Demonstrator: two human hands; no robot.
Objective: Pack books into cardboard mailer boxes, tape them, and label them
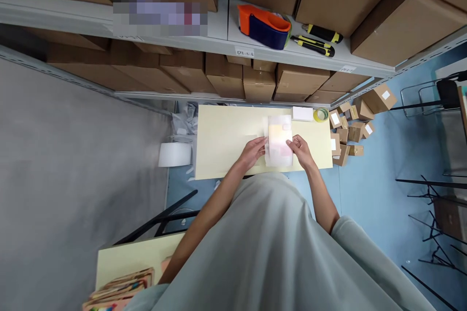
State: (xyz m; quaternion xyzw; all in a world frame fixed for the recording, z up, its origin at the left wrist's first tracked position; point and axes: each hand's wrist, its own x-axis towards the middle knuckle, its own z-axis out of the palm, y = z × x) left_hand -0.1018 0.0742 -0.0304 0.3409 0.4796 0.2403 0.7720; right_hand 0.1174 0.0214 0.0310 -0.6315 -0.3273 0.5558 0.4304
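A flat rectangular packet in a translucent white wrapping (280, 142), pale yellow and pink showing through, is held up over the cream table (226, 141). My right hand (301, 150) grips its right edge, with the thumb on the front and the fingers behind. At the left edge, my left hand (254, 152) is closed with its fingertips on the wrapping. What exactly lies inside the wrapping cannot be made out. Near the table's back edge, beyond my right hand, are a white box (302, 114) and a roll of yellow tape (321, 115).
A shelf (219, 31) with cardboard boxes overhangs the table; an orange and blue tape dispenser (264, 26) and yellow-black cutters (317, 41) lie on it. Small cartons (355, 131) are piled on the floor to the right. A white roll (175, 154) stands left, beside a grey wall.
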